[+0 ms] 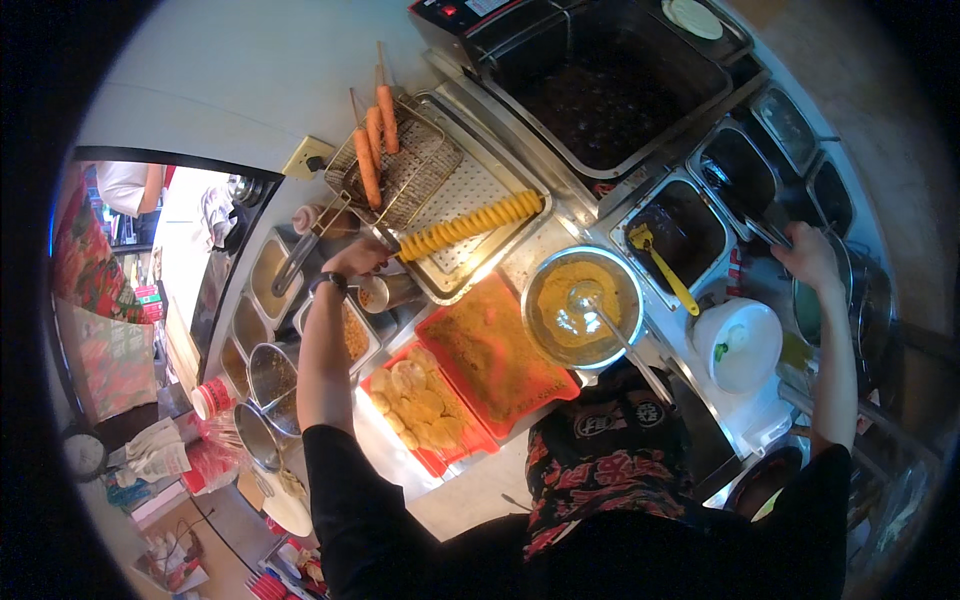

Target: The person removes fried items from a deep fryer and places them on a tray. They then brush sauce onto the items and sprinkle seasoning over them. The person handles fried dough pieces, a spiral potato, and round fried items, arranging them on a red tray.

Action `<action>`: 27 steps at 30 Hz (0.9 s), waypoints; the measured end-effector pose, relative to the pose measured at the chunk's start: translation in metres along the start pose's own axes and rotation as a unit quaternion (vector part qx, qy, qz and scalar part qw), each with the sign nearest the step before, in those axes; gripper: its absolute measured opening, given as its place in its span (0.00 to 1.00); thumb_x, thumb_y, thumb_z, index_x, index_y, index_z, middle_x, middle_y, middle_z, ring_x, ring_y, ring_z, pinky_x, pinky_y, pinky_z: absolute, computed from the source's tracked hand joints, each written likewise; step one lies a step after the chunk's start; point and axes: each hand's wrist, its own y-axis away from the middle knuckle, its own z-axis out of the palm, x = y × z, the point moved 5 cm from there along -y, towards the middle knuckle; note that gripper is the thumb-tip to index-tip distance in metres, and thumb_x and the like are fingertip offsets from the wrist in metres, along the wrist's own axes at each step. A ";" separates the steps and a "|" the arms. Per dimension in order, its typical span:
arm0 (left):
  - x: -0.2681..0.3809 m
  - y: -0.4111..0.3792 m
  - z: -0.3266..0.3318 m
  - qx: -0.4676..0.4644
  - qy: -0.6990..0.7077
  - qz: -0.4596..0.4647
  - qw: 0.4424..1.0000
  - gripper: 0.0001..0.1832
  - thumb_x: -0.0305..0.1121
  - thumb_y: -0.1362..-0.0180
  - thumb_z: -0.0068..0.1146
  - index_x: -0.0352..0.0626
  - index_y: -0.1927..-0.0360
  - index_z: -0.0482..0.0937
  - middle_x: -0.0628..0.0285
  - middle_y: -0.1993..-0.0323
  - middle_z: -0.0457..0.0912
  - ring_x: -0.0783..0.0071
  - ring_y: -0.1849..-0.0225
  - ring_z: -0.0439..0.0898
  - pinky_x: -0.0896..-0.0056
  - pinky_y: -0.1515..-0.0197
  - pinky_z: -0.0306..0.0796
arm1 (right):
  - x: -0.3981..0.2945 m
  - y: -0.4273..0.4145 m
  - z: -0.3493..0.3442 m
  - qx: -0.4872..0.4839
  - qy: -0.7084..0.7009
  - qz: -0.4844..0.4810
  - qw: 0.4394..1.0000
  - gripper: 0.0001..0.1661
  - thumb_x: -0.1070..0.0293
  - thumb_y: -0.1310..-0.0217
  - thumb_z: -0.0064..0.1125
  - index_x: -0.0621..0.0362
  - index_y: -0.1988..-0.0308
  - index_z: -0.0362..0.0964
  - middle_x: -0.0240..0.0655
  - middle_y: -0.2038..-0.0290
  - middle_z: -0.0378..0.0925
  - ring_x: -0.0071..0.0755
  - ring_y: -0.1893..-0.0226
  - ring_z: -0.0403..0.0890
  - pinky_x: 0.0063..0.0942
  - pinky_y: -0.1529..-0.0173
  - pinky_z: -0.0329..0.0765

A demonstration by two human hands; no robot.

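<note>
My left hand [358,257], with a dark band at the wrist, grips the stick end of a spiral-cut potato skewer [472,225]. The yellow spiral lies slanted across a perforated metal tray [491,176]. Beside it, several orange sausages on sticks [367,161] stand in and against a wire fry basket [412,161], whose handle runs close by that hand. Far to the right, my right hand [808,255] is closed around a metal utensil [765,231], apparently tongs. The utensil extends over the metal pans [731,172]; its far end is hard to make out.
A deep fryer [607,97] with dark oil stands at the back. Before me are a steel bowl of yellow batter [577,307] with a ladle, red trays [487,352] with crumbs and breaded slices, a yellow brush [664,274] and a white tub [742,345]. A person's sleeve [124,184] shows far left.
</note>
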 end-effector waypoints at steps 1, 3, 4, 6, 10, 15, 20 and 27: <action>-0.012 0.003 -0.002 0.003 -0.010 0.046 0.999 0.18 0.32 0.42 0.48 0.36 0.53 0.81 0.59 0.64 0.84 0.69 0.63 0.80 0.66 0.59 0.76 | -0.005 -0.002 0.000 -0.004 -0.007 -0.002 1.000 0.25 0.58 0.46 0.66 0.67 0.54 0.77 0.52 0.58 0.81 0.53 0.55 0.83 0.44 0.51 0.79; -0.039 -0.002 -0.008 0.005 -0.029 0.147 0.989 0.17 0.34 0.41 0.48 0.35 0.55 0.82 0.60 0.66 0.83 0.69 0.65 0.79 0.67 0.61 0.74 | -0.005 -0.006 0.003 0.012 -0.034 -0.014 0.999 0.27 0.57 0.46 0.67 0.67 0.53 0.77 0.52 0.56 0.81 0.52 0.53 0.82 0.43 0.49 0.78; -0.031 0.001 -0.009 0.004 0.024 0.171 0.985 0.16 0.33 0.42 0.49 0.34 0.58 0.81 0.60 0.67 0.83 0.70 0.66 0.78 0.68 0.61 0.72 | 0.004 -0.008 0.009 0.036 -0.053 -0.019 0.998 0.27 0.57 0.46 0.68 0.66 0.53 0.77 0.52 0.55 0.81 0.52 0.53 0.82 0.43 0.48 0.78; 0.005 0.010 -0.015 0.013 -0.054 0.248 0.967 0.14 0.30 0.45 0.50 0.34 0.59 0.81 0.60 0.69 0.82 0.72 0.66 0.77 0.69 0.60 0.71 | 0.022 -0.009 0.017 0.070 -0.078 -0.012 0.994 0.29 0.55 0.46 0.68 0.66 0.51 0.77 0.51 0.52 0.80 0.52 0.51 0.81 0.41 0.46 0.77; 0.049 0.064 -0.022 -0.019 -0.016 0.223 0.975 0.12 0.23 0.47 0.52 0.35 0.60 0.81 0.64 0.67 0.83 0.77 0.66 0.78 0.73 0.61 0.73 | 0.026 -0.005 0.016 0.058 -0.131 -0.017 0.990 0.28 0.53 0.46 0.67 0.64 0.52 0.77 0.52 0.57 0.82 0.50 0.55 0.83 0.40 0.51 0.78; 0.057 0.088 0.003 -0.058 0.024 0.225 0.972 0.14 0.25 0.45 0.57 0.34 0.55 0.83 0.60 0.62 0.85 0.74 0.61 0.81 0.74 0.55 0.74 | 0.024 0.009 0.009 0.116 -0.231 -0.032 0.965 0.27 0.53 0.45 0.67 0.64 0.54 0.77 0.49 0.61 0.82 0.50 0.58 0.84 0.40 0.53 0.78; 0.069 0.136 0.053 -0.028 0.158 0.193 0.968 0.11 0.24 0.39 0.57 0.29 0.55 0.81 0.61 0.60 0.85 0.80 0.58 0.80 0.78 0.56 0.73 | 0.000 0.046 -0.028 0.301 -0.115 -0.129 0.938 0.19 0.61 0.41 0.63 0.63 0.54 0.76 0.48 0.55 0.77 0.55 0.52 0.77 0.45 0.47 0.73; 0.072 0.227 0.160 0.078 0.333 0.179 0.923 0.12 0.35 0.33 0.57 0.35 0.58 0.83 0.73 0.67 0.81 0.86 0.68 0.74 0.80 0.66 0.69 | -0.082 0.102 -0.077 0.255 -0.485 -0.258 0.795 0.10 0.70 0.33 0.56 0.61 0.54 0.76 0.36 0.55 0.79 0.28 0.53 0.77 0.26 0.45 0.72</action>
